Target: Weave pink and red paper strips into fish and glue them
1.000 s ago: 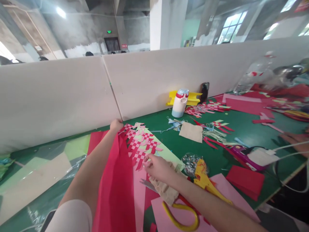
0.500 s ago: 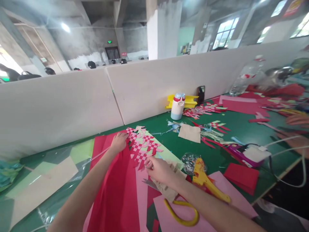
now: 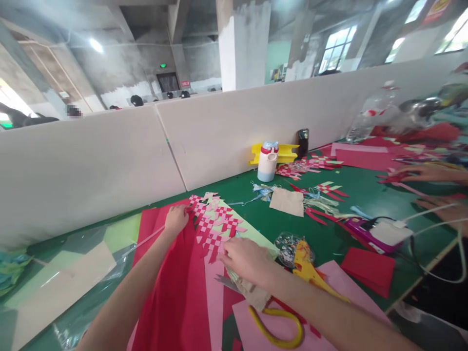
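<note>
My left hand [image 3: 177, 219] lies over the large red paper [image 3: 171, 297]. Its fingers are bent and pressed together beside the left edge of several red-and-pink checkered woven paper fish [image 3: 206, 224]; what they grip, if anything, is hidden. The fish lie on a pale green sheet [image 3: 252, 229]. Close to the tails of the lowest fish, my right hand [image 3: 244, 258] is closed with its fingertips pinched, and I cannot make out anything in them. Scissors with yellow handles [image 3: 280, 336] lie under my right forearm, beside a crumpled beige piece [image 3: 256, 295] partly covered by that hand.
A yellow glue gun [image 3: 307, 265] and a dish of small beads [image 3: 290, 246] sit to the right. Behind them are tassels, a beige cloth [image 3: 287, 202] and a white bottle [image 3: 268, 163]. A purple power strip [image 3: 365, 231] trails white cables. Another person's hands [image 3: 424, 173] work at far right.
My right hand has shifted slightly and turned, its back now more toward the camera. My left hand stays about where it was. The other person's hand at far right has reached onto red paper strips.
</note>
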### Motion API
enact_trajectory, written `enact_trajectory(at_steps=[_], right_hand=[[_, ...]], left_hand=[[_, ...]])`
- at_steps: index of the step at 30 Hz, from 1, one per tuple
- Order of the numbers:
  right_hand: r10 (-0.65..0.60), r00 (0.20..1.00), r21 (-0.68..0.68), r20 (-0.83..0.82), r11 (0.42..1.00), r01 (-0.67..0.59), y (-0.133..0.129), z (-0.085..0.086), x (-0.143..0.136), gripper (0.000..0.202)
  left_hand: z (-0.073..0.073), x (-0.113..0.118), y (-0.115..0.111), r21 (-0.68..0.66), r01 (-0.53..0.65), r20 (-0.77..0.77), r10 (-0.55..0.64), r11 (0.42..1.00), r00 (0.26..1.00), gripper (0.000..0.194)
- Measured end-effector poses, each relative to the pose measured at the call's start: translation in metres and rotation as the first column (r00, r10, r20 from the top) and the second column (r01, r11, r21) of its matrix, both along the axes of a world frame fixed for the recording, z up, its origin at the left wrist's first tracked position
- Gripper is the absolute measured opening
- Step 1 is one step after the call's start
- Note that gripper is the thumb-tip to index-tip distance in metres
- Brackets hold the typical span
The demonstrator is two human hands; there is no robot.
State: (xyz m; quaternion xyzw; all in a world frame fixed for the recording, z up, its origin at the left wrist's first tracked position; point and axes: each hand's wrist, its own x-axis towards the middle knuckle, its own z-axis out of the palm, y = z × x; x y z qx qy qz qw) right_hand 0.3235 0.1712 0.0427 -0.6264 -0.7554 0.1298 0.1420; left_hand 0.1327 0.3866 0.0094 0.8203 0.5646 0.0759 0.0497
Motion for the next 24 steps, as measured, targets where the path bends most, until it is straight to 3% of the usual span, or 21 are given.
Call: enact_trajectory(at_steps=[2, 4, 6, 11, 16, 24], right_hand=[[0.044, 0.989, 0.089, 0.143, 0.994, -0.057, 0.018, 0.007, 0.0, 0.034], [0.109, 0.979, 0.114, 0.173, 0.985, -0.13, 0.045, 0.007, -0.003, 0.024], [0.171, 0.966, 0.134, 0.195, 0.971, -0.199, 0.076, 0.002, -0.007, 0.021], [0.236, 0.948, 0.18, 0.214, 0.944, -0.276, 0.133, -0.023, -0.022, 0.041], [0.22, 0.955, 0.167, 0.197, 0.953, -0.253, 0.15, -0.04, -0.028, 0.054], [0.244, 0.945, 0.111, 0.218, 0.956, -0.272, 0.155, -0.056, -0.022, 0.054]], left_hand=[[0.0, -0.001, 0.008, -0.058, -0.065, 0.019, 0.067, 0.996, 0.998, 0.031], [0.0, 0.0, 0.016, -0.118, -0.111, 0.038, 0.116, 0.987, 0.993, 0.033], [0.0, 0.002, 0.023, -0.168, -0.13, 0.061, 0.142, 0.977, 0.988, 0.034], [-0.002, 0.01, 0.034, -0.255, -0.13, 0.126, 0.166, 0.958, 0.978, 0.036], [-0.009, 0.012, 0.041, -0.302, -0.126, 0.141, 0.175, 0.945, 0.974, 0.035], [-0.012, 0.013, 0.044, -0.289, -0.157, 0.103, 0.194, 0.944, 0.976, 0.032]])
